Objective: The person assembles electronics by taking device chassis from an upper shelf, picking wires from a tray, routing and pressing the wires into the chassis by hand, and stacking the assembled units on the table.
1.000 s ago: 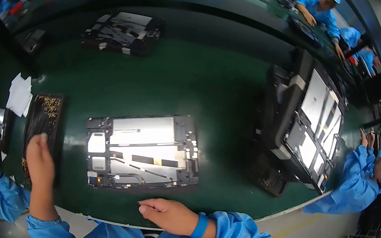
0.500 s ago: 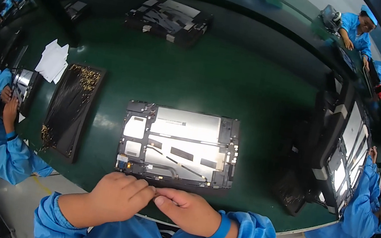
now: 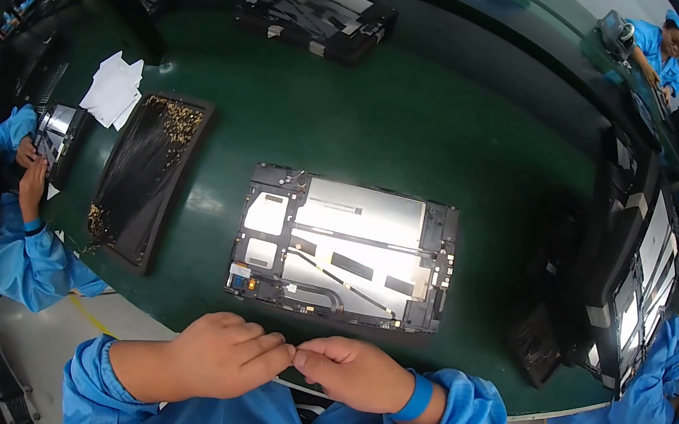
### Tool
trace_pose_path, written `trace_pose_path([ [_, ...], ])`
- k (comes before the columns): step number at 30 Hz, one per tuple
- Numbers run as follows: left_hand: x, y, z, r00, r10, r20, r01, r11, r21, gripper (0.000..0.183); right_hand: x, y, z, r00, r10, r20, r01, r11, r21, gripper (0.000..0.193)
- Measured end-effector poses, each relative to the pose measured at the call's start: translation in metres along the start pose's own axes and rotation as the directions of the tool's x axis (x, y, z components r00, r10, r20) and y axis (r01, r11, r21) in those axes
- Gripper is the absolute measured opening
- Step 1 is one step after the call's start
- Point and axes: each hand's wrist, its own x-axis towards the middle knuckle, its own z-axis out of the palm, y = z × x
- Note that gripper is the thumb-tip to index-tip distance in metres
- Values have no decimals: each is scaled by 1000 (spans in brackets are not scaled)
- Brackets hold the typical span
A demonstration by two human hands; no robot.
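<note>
Left hand (image 3: 232, 357) and right hand (image 3: 353, 376) meet at the fingertips by the bench's (image 3: 390, 118) near edge, contents unclear; opened panel (image 3: 346, 253) lies flat on the bench; likely fingertip preparation, next needing fine control.

Silver panel (image 3: 396, 221) of the open device: one small dark mark (image 3: 359, 211) near its upper middle; too small to read.
Device's lower-left corner: white-and-blue patch (image 3: 239, 271); any lettering too small to read.
White paper sheets (image 3: 112, 92): any print unreadable.
Legible text, numbers, signs: none.
</note>
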Motion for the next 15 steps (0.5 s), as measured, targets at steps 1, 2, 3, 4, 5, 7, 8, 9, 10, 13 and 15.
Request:
trace_pose_path([
  [1,0,0,-2,1000,11,14,-11,1000,-4,26,0,-4,0,998,69,5,-69,997,41,28],
  [2,-1,0,-3,999,22,27,-22,1000,-10,25,1,-4,1,998,68,5,-68,997,43,28],
  [3,-1,0,-4,999,23,28,-23,1000,-10,25,2,-3,2,999,39,7,-39,997,63,27],
  [4,-3,1,-4,1000,16,17,-16,1000,-2,24,4,-2,3,1000,9,12,-10,997,78,26],
  [5,-4,1,-4,1000,9,5,-9,1000,5,24,4,-2,4,1000,9,16,-10,997,74,26],
  [7,-5,1,-5,1000,10,2,-10,1000,9,25,3,-3,5,982,-185,-38,172,960,-219,25],
  [8,-4,1,-5,1000,15,0,-15,1000,10,25,3,-4,5,982,-184,-34,172,960,-220,25],
  [9,-5,2,-5,1000,11,-1,-10,1000,12,25,3,-5,6,978,-205,-47,187,949,-253,24],
  [10,-4,2,-6,1000,16,-17,-15,999,33,26,3,-6,6,971,-230,-64,203,937,-286,23],
  [13,-4,-5,-14,996,-59,71,49,990,136,24,11,14,5,906,-341,-251,333,940,-76,23],
  [15,0,-25,-20,876,-395,275,293,891,346,19,6,4,-2,891,-231,-391,295,949,111,22],
])
